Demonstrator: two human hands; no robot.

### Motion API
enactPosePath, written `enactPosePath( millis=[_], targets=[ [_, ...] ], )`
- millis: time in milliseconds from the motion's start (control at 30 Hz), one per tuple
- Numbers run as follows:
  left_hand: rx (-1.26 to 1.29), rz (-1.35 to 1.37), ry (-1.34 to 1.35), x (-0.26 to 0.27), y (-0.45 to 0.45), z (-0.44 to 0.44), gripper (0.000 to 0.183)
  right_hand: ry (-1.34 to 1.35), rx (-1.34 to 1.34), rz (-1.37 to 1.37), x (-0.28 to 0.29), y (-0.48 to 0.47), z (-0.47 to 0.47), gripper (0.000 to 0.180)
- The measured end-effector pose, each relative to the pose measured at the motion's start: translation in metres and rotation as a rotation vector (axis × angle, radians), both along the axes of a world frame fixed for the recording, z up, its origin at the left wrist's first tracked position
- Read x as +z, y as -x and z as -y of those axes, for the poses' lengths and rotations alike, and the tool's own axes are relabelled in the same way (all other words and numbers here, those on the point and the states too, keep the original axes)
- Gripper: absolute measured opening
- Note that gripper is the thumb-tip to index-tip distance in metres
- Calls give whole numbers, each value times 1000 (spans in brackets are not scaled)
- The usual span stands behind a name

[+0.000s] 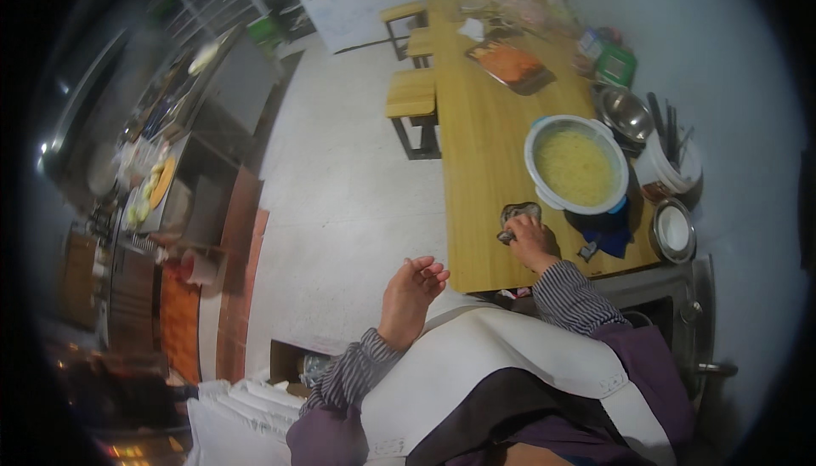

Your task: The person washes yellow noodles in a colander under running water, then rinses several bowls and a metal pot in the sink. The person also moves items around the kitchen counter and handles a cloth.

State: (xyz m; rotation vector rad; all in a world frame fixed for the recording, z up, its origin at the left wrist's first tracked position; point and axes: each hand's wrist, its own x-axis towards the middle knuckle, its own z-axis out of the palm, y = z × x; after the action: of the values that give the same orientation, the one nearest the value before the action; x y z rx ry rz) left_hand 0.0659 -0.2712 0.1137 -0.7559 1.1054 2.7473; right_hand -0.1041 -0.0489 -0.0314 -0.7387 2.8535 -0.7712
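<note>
My right hand [532, 243] is closed on a crumpled dark grey cloth [521, 212] near the close end of the wooden table [475, 211]. Left of it, my left hand [413, 300] hangs in the air beside the table's corner, its fingers loosely curled with nothing seen in them. Beyond my right hand stands a large white tub [542, 192] holding pale yellow shreds in liquid. A blue cloth [609, 244] lies at the near side of the tub. Farther up the table is a metal tray [519, 86] with orange and pale yellow strips.
Along the wall stand a metal bowl [628, 112], a white bucket with utensils [660, 169] and a smaller nested bowl [674, 233]. A sink [701, 294] adjoins the table at right. Wooden stools [410, 93] line its left side. White sacks [245, 415] stand at lower left.
</note>
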Motion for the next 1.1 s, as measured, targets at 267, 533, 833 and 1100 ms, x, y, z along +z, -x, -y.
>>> enactPosePath(
  millis=[267, 533, 833, 1100],
  targets=[
    [-59, -31, -37, -1, 8, 5, 37, -24, 27, 40, 15, -11, -4, 28],
    [408, -77, -418, -37, -23, 106, 31, -84, 38, 78, 20, -16, -6, 28],
    [1093, -160, -156, -44, -103, 194, 31, -57, 28, 37, 20, -18, -4, 26],
    [456, 92, -487, -87, -48, 103, 30, -3, 75, 55, 23, -18, -10, 28]
  ],
)
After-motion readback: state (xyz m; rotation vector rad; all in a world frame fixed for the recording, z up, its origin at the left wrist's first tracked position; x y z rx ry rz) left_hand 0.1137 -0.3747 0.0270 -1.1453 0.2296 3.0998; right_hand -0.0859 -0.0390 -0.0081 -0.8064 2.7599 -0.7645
